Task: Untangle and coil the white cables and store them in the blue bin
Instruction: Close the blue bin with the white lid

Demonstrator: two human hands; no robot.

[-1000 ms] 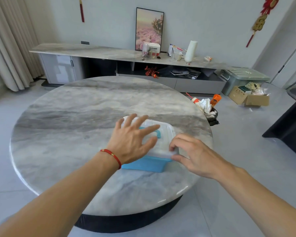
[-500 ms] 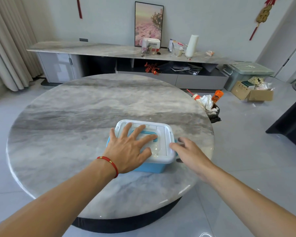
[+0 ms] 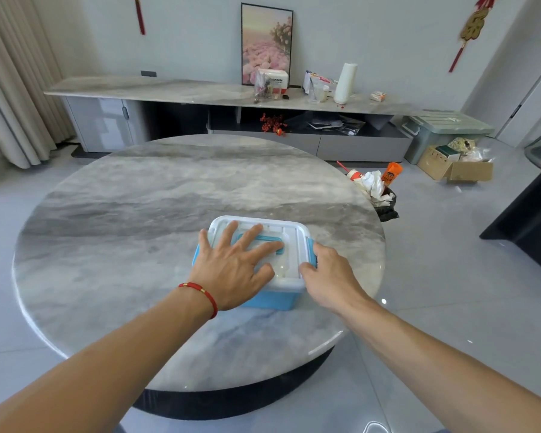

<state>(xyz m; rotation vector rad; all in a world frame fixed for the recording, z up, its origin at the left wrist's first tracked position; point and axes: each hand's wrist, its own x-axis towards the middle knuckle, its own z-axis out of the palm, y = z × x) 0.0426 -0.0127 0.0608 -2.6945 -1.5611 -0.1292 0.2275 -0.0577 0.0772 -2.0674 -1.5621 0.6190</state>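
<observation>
The blue bin (image 3: 272, 300) stands on the round marble table (image 3: 138, 214), closed by a translucent white lid (image 3: 291, 235) with a blue handle. My left hand (image 3: 231, 270) lies flat on the lid with fingers spread, pressing down. My right hand (image 3: 328, 276) is at the bin's right side, its fingers curled round the blue side latch and the lid's edge. No white cable shows; whatever is inside the bin is hidden by the lid.
A bin bag full of rubbish (image 3: 377, 189) stands on the floor just past the table's right edge. Further off are a long low cabinet (image 3: 200, 95) with clutter, a cardboard box (image 3: 456, 167) and a green storage crate (image 3: 441, 132).
My left hand has settled flat onto the lid. My right hand has moved in from the front right corner and closed on the bin's right side latch.
</observation>
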